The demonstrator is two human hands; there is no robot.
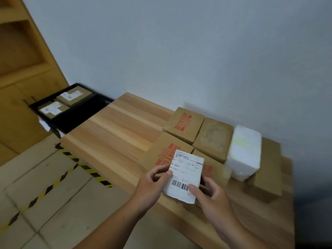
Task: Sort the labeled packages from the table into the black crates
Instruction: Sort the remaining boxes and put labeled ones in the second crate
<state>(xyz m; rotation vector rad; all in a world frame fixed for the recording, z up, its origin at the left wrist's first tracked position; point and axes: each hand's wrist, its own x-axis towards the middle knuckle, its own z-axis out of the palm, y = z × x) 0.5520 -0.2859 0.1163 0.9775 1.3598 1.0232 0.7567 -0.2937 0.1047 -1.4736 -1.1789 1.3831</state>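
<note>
Head view: left hand (152, 183) and right hand (211, 194) pinch a white labeled package (185, 177) by its side edges over the table (111, 130) at 5 o'clock; black crates (84, 114) sit at 10 o'clock. It looks light, stiff, easily held edgewise.

wooden table (111, 133) bears cardboard boxes (185, 124) (a white box (244, 151) among them).

Bench (115, 133): wood planks with visible grain, smooth matt finish.
Cartons (185, 123): brown cardboard, matt, with red print. The scuffed carton (213, 135) at 1 o'clock has a worn top.
White box (244, 151) at 3 o'clock: foam-like, slightly rough.
Package (185, 177): white, with a matt paper label.
Crate (75, 115) at 10 o'clock: black, apparently plastic.
Wall (179, 42): matt paint.
</note>
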